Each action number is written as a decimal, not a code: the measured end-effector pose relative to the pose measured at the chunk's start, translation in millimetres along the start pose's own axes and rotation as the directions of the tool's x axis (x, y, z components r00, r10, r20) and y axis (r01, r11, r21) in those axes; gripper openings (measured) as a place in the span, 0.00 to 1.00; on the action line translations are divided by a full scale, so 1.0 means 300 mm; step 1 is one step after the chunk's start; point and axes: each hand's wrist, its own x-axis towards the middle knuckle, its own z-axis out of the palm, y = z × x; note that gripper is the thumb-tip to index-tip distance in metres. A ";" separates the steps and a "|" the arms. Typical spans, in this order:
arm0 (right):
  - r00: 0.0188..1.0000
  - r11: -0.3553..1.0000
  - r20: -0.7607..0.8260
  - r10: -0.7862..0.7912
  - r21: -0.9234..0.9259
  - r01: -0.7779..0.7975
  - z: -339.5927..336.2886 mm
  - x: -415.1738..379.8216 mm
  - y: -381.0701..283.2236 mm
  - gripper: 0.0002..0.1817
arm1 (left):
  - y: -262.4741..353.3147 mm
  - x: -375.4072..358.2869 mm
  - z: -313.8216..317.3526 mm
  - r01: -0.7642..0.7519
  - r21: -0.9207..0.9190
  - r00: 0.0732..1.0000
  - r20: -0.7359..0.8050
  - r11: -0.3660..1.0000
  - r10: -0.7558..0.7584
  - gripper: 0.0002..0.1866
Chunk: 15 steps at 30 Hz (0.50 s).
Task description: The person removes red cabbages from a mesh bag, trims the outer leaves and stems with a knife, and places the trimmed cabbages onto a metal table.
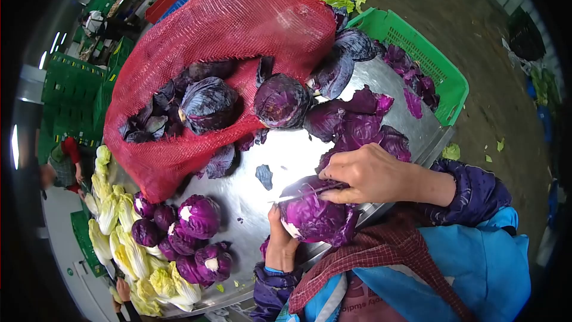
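Note:
My left hand [282, 243] supports a red cabbage [319, 217] from the side and below, near the table's front edge. On top of that cabbage, my right hand [372, 174] has its fingers closed on a loose outer leaf [322, 185]. Just beyond the right hand lies a pile of purple peeled leaves [357, 125]. A red mesh sack [238, 18] with a torn opening spreads over the far side, untrimmed red cabbages [208, 104] showing inside. Another dark cabbage [281, 101] rests at the mouth of the sack. Several trimmed red cabbages [199, 217] are grouped at left.
A metal table [250, 203] carries all this. Chinese cabbages [134, 244] line its left end, where another person's hand [123, 289] reaches in. A green crate [450, 77] with purple leaves stands at the far right. Further left, a person in red sleeves [70, 155] is near stacked green crates [71, 89].

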 end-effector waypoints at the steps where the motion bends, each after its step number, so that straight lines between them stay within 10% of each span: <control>1: 0.999 0.997 0.006 -0.044 -0.060 0.044 0.003 -0.002 0.003 0.21 | -0.002 -0.004 -0.004 -0.022 0.016 1.000 0.015 1.000 0.022 0.34; 9: 0.955 0.835 -0.021 -0.296 -0.491 0.248 0.029 0.006 0.092 0.12 | -0.059 0.010 -0.060 0.044 -0.134 0.999 0.016 0.990 -0.042 0.34; 12: 0.970 0.966 -0.203 0.132 -0.191 -0.171 0.010 0.036 0.241 0.13 | -0.046 0.010 -0.068 -0.010 -0.051 0.990 0.142 0.999 0.017 0.33; 15: 0.999 0.990 -0.050 -0.010 0.142 0.017 -0.033 0.043 0.044 0.17 | -0.031 0.010 -0.030 0.069 0.060 0.997 -0.024 0.996 -0.067 0.36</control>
